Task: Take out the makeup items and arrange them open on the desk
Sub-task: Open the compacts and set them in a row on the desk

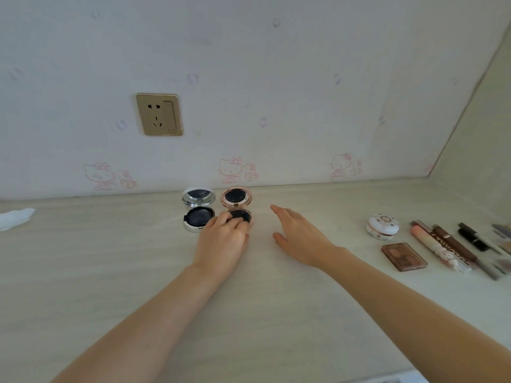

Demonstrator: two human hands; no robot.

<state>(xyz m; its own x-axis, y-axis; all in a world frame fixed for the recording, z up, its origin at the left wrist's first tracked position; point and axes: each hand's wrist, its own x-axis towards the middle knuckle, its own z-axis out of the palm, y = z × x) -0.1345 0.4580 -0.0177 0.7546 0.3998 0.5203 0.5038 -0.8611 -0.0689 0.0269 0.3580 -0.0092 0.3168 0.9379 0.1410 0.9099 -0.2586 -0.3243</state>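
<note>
- Pale wood-grain covers the desk [276, 299] that we are working at, and it meets a wall papered with faint pink cartoon cats.
- Our left hand [224, 239] reaches toward 12 o'clock, and its curled fingers rest on the black puff in the base of the rose-gold cushion compact [237, 201], gripping its near edge.
- That compact stands open at the back of the desk, with its lid tipped up against the wall.
- Touching it on the 9 o'clock side is the silver cushion compact [198, 207], also open, with a black puff in its base and its lid raised.
- Our right hand [300, 233] hovers low over the desk just at 3 o'clock of the rose-gold compact, fingers straight and spread, holding nothing.
- Well out at 3 o'clock sits a closed round white compact [383, 226] with a floral lid.
- Just at 6 o'clock of it lies a brown eyeshadow palette [404, 257], flat on the desk.
- Further toward 3 o'clock we see a row of tubes and pencils, among them a pink lip gloss tube [431, 244] and a brown tube [453, 248] lying side by side.
- A white tissue [15, 218] lies at the desk's far 9 o'clock edge.
- A gold wall socket [159, 114] sits on the wall above the compacts, toward 11 o'clock.
</note>
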